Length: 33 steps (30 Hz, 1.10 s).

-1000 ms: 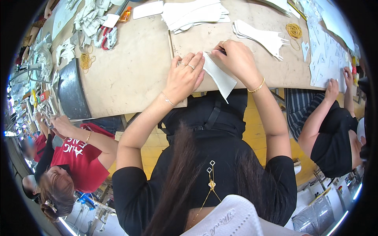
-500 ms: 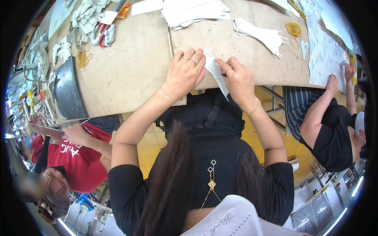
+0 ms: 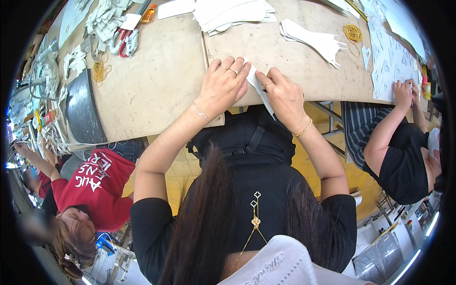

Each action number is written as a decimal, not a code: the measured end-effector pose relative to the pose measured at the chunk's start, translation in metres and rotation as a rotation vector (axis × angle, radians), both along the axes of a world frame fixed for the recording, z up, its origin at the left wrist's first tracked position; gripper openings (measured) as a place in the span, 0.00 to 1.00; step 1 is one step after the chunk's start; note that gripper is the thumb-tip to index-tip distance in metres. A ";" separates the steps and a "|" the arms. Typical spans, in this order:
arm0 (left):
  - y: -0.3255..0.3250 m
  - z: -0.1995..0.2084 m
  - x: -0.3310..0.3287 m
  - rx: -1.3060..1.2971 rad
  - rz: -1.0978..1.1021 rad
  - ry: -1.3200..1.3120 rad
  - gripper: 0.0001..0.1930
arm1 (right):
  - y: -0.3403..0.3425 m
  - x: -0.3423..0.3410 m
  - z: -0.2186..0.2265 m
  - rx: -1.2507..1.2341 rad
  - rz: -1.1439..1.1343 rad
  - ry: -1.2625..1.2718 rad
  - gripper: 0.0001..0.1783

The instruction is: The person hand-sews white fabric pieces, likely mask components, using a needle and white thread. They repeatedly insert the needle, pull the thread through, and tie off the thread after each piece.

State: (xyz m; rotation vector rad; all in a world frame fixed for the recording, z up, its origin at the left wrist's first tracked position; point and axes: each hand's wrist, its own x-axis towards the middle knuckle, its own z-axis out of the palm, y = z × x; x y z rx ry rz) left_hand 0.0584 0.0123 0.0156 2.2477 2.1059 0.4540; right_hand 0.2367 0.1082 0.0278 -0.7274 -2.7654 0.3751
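Observation:
A long, pointed white strip (image 3: 257, 86) lies at the front edge of the table, its narrow tip hanging past the edge. My left hand (image 3: 227, 81) is closed and pressed on the strip's left side, its bent fingers near the upper end. The thumb is mostly hidden. On the other side, my right hand (image 3: 285, 97) is closed in a pinch around a slim dark tool (image 3: 264, 90). Only a short piece of that tool shows, so its kind is unclear. The right fingertips are close against the strip's right edge.
Stacked white cut pieces (image 3: 232, 15) and a fanned white bundle (image 3: 311, 42) lie beyond my hands. Rubber bands (image 3: 352, 33), red-handled scissors (image 3: 124, 43) and a dark curved slab (image 3: 85, 109) are around. A person in red (image 3: 102, 185) and another in black (image 3: 399, 161) sit nearby.
My right hand has shifted slightly up and left along the strip; my left stays almost still. The right-hand co-worker's hands have come together, and the person in red has reached farther left.

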 end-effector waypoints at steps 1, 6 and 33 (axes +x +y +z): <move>0.001 0.000 -0.002 0.001 0.001 -0.012 0.21 | 0.000 0.000 0.000 0.005 0.006 -0.023 0.21; -0.001 0.004 -0.013 -0.011 0.256 -0.001 0.23 | 0.002 0.004 0.001 0.005 0.033 -0.082 0.22; -0.019 -0.012 0.003 -0.064 0.032 0.078 0.25 | 0.016 0.054 0.003 0.006 0.146 0.006 0.17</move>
